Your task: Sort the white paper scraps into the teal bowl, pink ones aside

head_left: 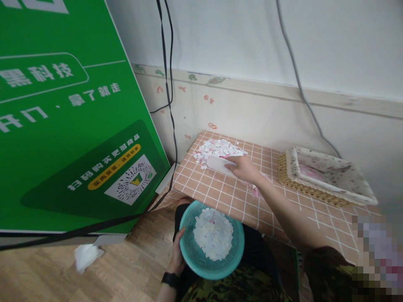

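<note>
My left hand [178, 251] grips the left rim of a round teal plastic colander [237, 247], held at my lap just below the table edge. Inside it lies a heap of small white paper scraps [212, 235]. On the table, my right hand [242, 167] is closed on a flat white card [220, 165], its long edge against the tabletop. Just behind the card spreads a pile of white and pink paper scraps [217, 147]. A few pink pieces [255, 191] lie near my right forearm.
The table wears a brown checked cloth [208, 184]. At its right stands a fabric-lined wicker basket [315, 191]. A large green panel with a QR code [78, 167] rises at the left, with black cords [171, 126] hanging beside it. A white bag [86, 256] lies on the floor.
</note>
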### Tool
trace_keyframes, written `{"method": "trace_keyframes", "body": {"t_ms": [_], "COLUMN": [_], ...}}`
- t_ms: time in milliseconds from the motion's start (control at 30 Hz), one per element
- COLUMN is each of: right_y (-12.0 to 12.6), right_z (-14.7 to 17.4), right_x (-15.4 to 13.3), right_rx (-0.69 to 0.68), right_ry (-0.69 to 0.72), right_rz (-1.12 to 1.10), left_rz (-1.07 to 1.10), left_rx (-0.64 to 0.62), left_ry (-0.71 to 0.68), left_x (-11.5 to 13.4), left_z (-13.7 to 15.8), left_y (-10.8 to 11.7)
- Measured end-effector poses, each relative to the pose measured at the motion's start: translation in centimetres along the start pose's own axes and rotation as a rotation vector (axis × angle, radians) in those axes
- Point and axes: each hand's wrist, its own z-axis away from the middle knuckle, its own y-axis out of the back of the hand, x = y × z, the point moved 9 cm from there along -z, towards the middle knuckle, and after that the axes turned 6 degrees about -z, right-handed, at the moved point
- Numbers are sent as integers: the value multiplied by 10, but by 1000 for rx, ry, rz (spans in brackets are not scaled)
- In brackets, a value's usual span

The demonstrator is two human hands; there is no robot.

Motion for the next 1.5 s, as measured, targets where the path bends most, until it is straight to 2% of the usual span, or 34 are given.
{"method": "trace_keyframes", "body": {"t_ms": [233, 467, 933, 1167, 1333, 1500], "right_y": [-9, 7, 14, 18, 8, -11], "right_z": [-18, -20, -16, -16, -20, -21], "right_x": [-11, -14, -9, -9, -18, -11], "right_rx": [-43, -133, -118, -111, -32, -3], "right_ry": [50, 89, 103, 92, 152, 105], "right_rz": [64, 161, 217, 208, 133, 114], "left_rz": [-5, -5, -18, 2, 16, 30], "left_rx": [19, 4, 33, 3, -10, -3], "left_ry": [-14, 22, -11, -7, 19, 24], "left_x": [0, 2, 4, 4, 1, 1], "left_z": [-2, 3, 1, 3, 2, 5], "left_y": [3, -3, 1, -3, -3, -5]}}
